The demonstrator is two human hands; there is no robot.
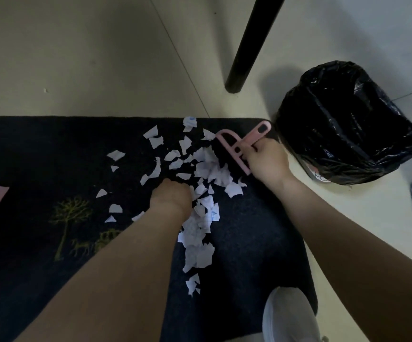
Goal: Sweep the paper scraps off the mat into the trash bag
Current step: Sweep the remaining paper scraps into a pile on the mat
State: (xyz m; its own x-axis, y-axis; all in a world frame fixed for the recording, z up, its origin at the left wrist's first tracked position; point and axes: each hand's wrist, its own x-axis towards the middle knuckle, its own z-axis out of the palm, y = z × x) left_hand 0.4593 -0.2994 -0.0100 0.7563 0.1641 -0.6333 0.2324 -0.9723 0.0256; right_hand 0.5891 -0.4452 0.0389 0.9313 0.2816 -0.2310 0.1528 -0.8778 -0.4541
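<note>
While the right hand (265,160) grips the pink hand brush (237,146) near the mat's far right corner, its fingers wrapped round the handle, the bristles sit against the far side of the thickest heap of paper scraps (200,193). The left hand (171,196) is lowered among the scraps in the middle of the dark mat (39,156); whether its fingers are curled on paper or lie flat cannot be told, since the back of the hand hides them. The scraps run in a loose band from the far edge toward the near edge, with strays further to the left. The trash bag (348,119), lining a bin, stands on the floor just off the mat's far right corner, its mouth open. No dustpan is in view, so the scraps would likely have to be lifted or scooped, and light pieces could flutter onto the floor between mat and bag. A brisk stroke could also scatter the heap, and the leftward strays may be missed.
</note>
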